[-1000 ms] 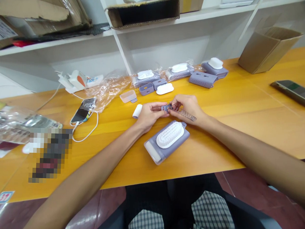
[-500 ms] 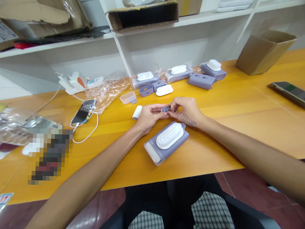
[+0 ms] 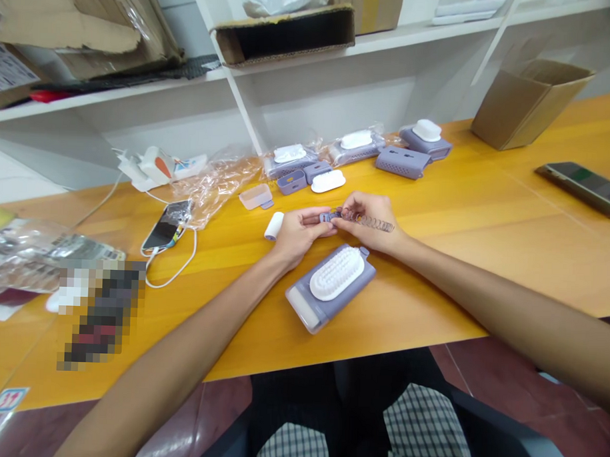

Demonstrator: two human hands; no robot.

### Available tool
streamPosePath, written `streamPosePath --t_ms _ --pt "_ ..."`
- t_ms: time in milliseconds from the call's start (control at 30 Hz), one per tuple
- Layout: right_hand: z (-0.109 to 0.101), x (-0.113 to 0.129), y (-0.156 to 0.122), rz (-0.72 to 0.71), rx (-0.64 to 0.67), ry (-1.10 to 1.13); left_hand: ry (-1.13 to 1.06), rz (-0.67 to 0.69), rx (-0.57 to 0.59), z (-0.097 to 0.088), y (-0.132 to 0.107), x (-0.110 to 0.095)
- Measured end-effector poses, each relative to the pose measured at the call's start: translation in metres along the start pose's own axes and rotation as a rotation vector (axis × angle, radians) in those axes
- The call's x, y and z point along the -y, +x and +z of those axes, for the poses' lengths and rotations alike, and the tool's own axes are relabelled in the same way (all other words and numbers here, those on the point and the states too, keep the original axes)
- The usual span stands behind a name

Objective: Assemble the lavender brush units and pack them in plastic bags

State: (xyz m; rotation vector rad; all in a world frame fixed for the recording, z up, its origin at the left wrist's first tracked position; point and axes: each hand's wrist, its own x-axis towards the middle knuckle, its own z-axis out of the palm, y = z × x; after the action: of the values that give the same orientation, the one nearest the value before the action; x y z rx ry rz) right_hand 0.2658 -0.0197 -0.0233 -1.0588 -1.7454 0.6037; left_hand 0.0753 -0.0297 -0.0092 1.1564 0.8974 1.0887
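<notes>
My left hand (image 3: 299,233) pinches a small grey-purple plastic part (image 3: 327,217) between thumb and fingers. From the other side my right hand (image 3: 373,217) grips a thin coil spring (image 3: 375,222), whose loose end sticks out to the right across the hand. The spring's left end meets the plastic part; whether it is seated there is hidden by my fingertips. Just beside my left hand lies a white roller-like piece (image 3: 274,225). Below both hands rests a purple case (image 3: 353,287) with a white bristled brush head (image 3: 337,273) on top.
Behind my hands stand purple cases (image 3: 403,162), a white brush piece (image 3: 328,181) and a translucent cover (image 3: 256,197). A charging phone (image 3: 168,225) and crumpled plastic wrap (image 3: 211,185) are at left. Rightward are an open carton (image 3: 532,106) and another phone (image 3: 586,188).
The spring's loose end has swung up to lie more level. My right hand has shifted slightly, and more of the plastic part shows between the hands.
</notes>
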Motion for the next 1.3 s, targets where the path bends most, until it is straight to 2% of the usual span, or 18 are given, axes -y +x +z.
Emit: streamPosePath --t_ms 200,367,533,700,900,1300 --pt "-0.001 0.005 0.004 0.093 -0.060 -0.059 0.018 -0.003 -0.010 -0.001 0.003 0.001" --pt "-0.003 0.011 0.007 0.198 -0.057 0.099 0.005 0.003 0.015 -0.002 0.004 0.000" --pt "-0.002 0.014 0.006 0.242 -0.079 0.101 0.092 0.061 0.025 -0.002 0.003 0.001" --pt "-0.001 0.019 0.004 0.212 -0.105 0.064 0.171 0.134 -0.013 -0.002 0.004 0.005" --pt "-0.002 0.015 0.004 0.161 -0.100 -0.009 0.194 0.170 0.000 0.000 0.002 0.003" --pt "-0.011 0.014 0.004 0.023 -0.025 -0.085 0.138 0.132 0.008 0.002 -0.003 -0.001"
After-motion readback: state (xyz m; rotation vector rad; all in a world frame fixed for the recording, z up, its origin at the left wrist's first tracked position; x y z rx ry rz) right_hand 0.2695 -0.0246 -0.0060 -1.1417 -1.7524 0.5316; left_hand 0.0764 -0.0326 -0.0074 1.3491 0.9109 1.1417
